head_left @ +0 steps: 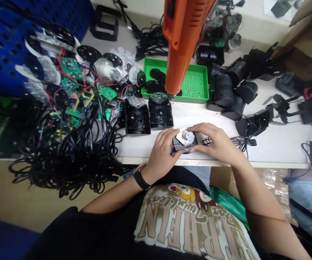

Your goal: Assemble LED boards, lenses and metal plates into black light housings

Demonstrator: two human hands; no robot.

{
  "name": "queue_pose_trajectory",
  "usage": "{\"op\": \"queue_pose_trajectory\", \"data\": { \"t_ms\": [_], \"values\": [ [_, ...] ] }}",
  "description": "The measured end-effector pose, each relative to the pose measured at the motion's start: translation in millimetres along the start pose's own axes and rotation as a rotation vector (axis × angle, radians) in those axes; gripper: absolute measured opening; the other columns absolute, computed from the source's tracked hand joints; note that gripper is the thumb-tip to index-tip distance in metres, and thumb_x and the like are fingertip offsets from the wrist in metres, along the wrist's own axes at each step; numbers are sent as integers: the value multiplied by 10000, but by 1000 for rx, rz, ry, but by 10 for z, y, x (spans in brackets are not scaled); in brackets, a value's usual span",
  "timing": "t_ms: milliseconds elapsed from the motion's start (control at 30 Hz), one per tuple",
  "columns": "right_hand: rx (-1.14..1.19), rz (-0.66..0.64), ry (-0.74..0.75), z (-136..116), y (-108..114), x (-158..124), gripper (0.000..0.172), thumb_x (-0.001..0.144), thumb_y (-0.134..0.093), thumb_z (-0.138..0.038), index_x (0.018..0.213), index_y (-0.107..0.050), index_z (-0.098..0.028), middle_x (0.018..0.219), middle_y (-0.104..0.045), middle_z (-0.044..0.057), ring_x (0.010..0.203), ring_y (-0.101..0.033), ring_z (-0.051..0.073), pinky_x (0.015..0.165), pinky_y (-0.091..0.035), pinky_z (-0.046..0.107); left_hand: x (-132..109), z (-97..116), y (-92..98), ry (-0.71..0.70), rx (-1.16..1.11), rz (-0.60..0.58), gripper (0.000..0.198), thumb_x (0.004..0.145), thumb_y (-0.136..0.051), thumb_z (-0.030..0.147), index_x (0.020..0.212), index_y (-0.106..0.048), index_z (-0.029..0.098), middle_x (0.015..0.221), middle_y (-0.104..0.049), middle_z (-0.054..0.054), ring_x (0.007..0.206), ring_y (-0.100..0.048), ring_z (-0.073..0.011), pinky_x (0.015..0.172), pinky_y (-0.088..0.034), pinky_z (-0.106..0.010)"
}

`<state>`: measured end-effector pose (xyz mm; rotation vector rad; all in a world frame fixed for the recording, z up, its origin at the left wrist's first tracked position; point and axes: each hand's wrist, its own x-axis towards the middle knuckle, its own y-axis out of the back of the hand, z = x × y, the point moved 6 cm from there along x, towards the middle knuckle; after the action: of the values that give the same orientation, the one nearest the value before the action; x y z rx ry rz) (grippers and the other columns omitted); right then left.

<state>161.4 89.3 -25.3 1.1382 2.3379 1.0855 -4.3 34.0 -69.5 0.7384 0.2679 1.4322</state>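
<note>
Near the table's front edge, a small motor (188, 136) on a white plate sits in a dark plastic housing (181, 147). My left hand (165, 150) closes around the housing's left side, thumb along its front edge. From the right, my right hand (212, 141) grips the same housing, fingers at the back and thumb at the front. Thin red and dark wires show by the left fingers. Two black half-shells (137, 121) with honeycomb grilles stand just behind my left hand. An orange electric screwdriver (181, 54) hangs above, its tip pointing down.
A green basket (208, 85) holds small screws and black discs. Green circuit boards (108, 93) with wires and a heap of black cables (71, 159) spread over the left side, cables overhanging the edge. Black housings (223, 90) crowd the right, near a cable (244, 142).
</note>
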Motion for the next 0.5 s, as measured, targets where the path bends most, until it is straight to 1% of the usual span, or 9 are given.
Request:
{"op": "queue_pose_trajectory", "data": {
  "t_ms": [67,133,200,233,300,367,400,433,500],
  "values": [
    [-66,101,-52,-9,-119,-97,556,861,-731,-542,1301,-629,-216,1252,-718,134,1148,-654,313,987,-511,463,-40,29,-4,-24,70,28,576,890,-736,214,1404,-478,243,1369,-617,-115,1341,-552,-303,1163,-450,-523],
    [-158,195,-95,-39,-205,-125,469,918,-669,-512,1276,-640,-211,1217,-728,139,1109,-648,321,952,-506,478,-95,39,8,-19,133,61,604,891,-743,241,1425,-461,250,1383,-589,-126,1337,-548,-309,1152,-458,-519],
    [-200,222,-100,-68,-232,-96,355,968,-606,-452,1213,-669,-202,1149,-746,135,1048,-651,311,909,-505,467,-148,30,38,18,190,63,652,872,-768,247,1440,-449,233,1386,-575,-143,1322,-557,-316,1113,-488,-499],
    [-189,217,-78,-83,-214,-69,316,986,-581,-417,1195,-676,-200,1129,-752,131,1033,-652,303,904,-507,458,-170,27,60,39,218,51,662,866,-775,243,1440,-448,217,1352,-600,-145,1283,-583,-316,1074,-512,-487],
    [-143,176,0,-111,-133,-13,288,1006,-550,-357,1216,-669,-202,1155,-754,123,1053,-654,286,931,-514,446,-201,40,124,64,267,22,586,873,-770,240,1385,-491,188,1193,-686,-118,1124,-657,-298,959,-555,-456],
    [-122,101,91,-132,-46,35,293,1013,-535,-313,1256,-654,-200,1211,-747,116,1094,-651,274,973,-517,438,-216,102,184,37,266,-11,347,913,-729,251,1223,-586,190,1002,-731,-63,943,-692,-258,847,-565,-412],
    [-133,57,130,-135,-20,54,293,1016,-524,-293,1261,-654,-198,1217,-747,113,1098,-649,272,980,-518,437,-218,148,196,1,232,-38,222,940,-699,262,1135,-616,195,944,-735,-42,890,-695,-236,819,-563,-389],
    [-152,9,159,-132,-12,71,293,1018,-514,-275,1261,-657,-195,1209,-750,113,1090,-646,272,975,-523,437,-220,198,188,-42,177,-82,139,965,-669,274,1076,-633,198,928,-740,-32,876,-699,-218,812,-563,-368],
    [-191,-66,193,-113,-41,94,297,1018,-499,-246,1258,-664,-191,1178,-754,116,1068,-641,276,948,-535,438,-227,288,122,-119,42,-200,123,995,-633,297,1059,-654,194,959,-759,-28,900,-713,-193,828,-572,-336]
  ]
}}
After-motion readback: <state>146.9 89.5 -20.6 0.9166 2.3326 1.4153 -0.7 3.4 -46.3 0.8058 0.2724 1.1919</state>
